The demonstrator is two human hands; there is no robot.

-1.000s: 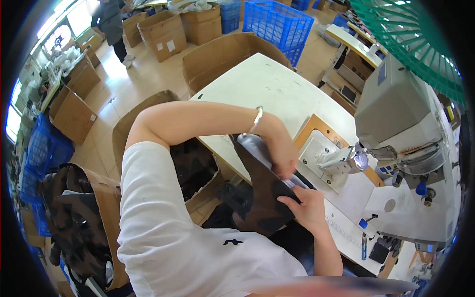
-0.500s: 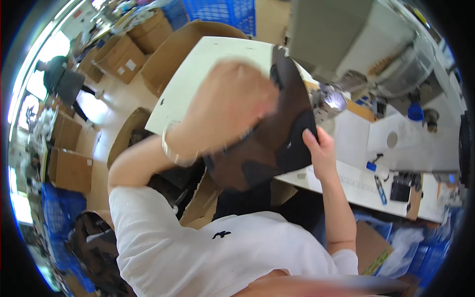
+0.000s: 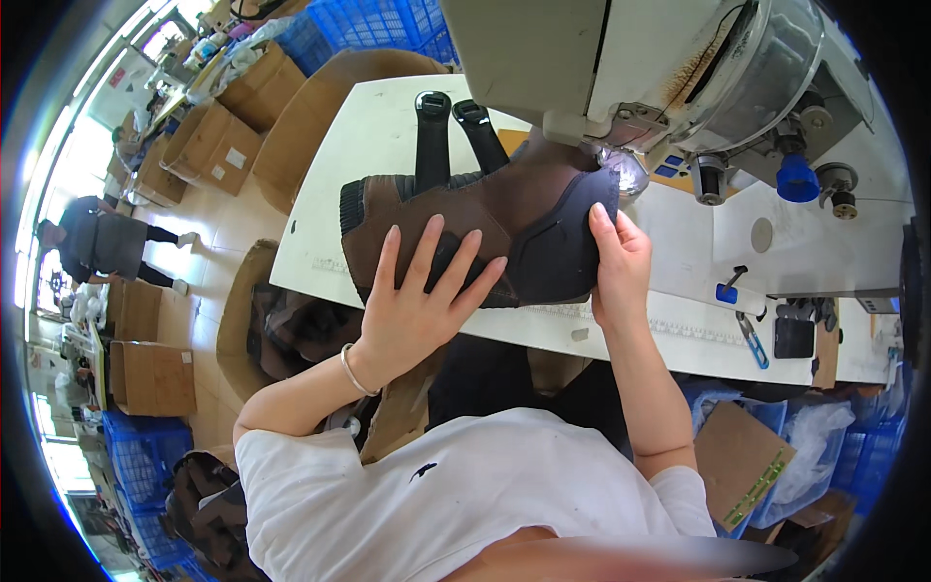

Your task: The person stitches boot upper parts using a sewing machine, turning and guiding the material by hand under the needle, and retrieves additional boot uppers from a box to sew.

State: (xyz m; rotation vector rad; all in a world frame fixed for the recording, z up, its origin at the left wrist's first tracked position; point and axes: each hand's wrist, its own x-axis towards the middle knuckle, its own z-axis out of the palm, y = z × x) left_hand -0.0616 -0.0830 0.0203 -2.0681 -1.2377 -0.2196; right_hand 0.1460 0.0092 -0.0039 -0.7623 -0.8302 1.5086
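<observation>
A brown and black sewn fabric piece point(image 3: 485, 218) lies on the white table point(image 3: 335, 228), its right end close to the lit working part point(image 3: 623, 173) of a sewing machine point(image 3: 524, 58). From its far edge two black straps point(image 3: 433, 145) with loop-shaped ends stretch away across the table. My left hand point(image 3: 412, 310) rests flat on the near left part of the piece, fingers spread. At the right edge, my right hand point(image 3: 621, 267) pinches the piece with the thumb on top; its other fingers are partly hidden beneath.
Right of the machine lie blue-handled snips point(image 3: 752, 339) and a small blue-and-black tool point(image 3: 732, 286). Cardboard boxes point(image 3: 208, 145) and blue crates point(image 3: 378, 24) stand beyond and to the left. A person point(image 3: 107, 238) is on the floor at far left. A carton with dark fabric point(image 3: 291, 330) stands beside my left arm.
My left hand, blurred and raised over the piece before, has come down flat onto it. The piece now lies spread on the table with its straps showing. My right hand keeps its edge.
</observation>
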